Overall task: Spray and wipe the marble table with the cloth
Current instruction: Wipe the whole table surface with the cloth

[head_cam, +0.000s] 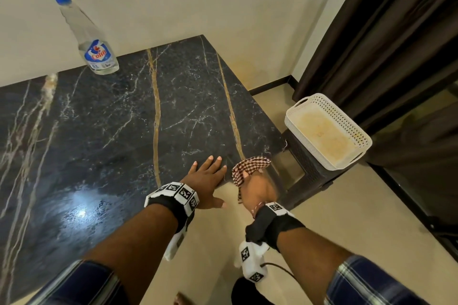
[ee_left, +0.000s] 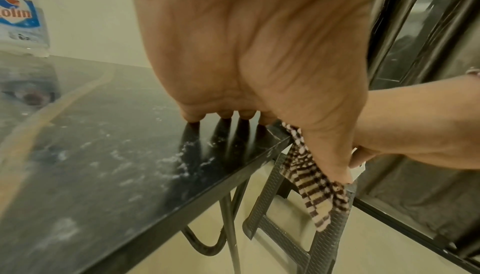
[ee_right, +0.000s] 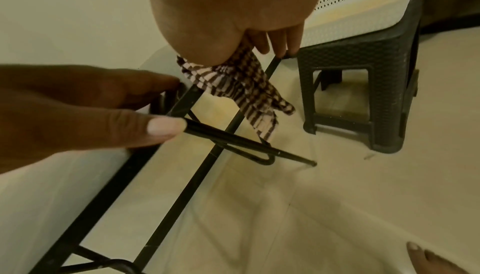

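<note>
My left hand lay flat, fingers straight, on the table at its near right corner, thumb hanging over the edge. My right hand was off the edge just beside it, fingers curled round the cloth, which was bunched and trailing down past the tabletop. The bottle stood far back by the wall, well apart from both hands. White streaks showed on the marble near my left fingertips in the wrist view, wet or residue, I could not tell which. Judged the wipe as mid-course. To do it well: open the cloth out flat rather than use it as a wad, bring it back onto the corner, press with the palm, and work in overlapping strokes. Basket on stool sat close by the corner; worth keeping the elbow clear.
</note>
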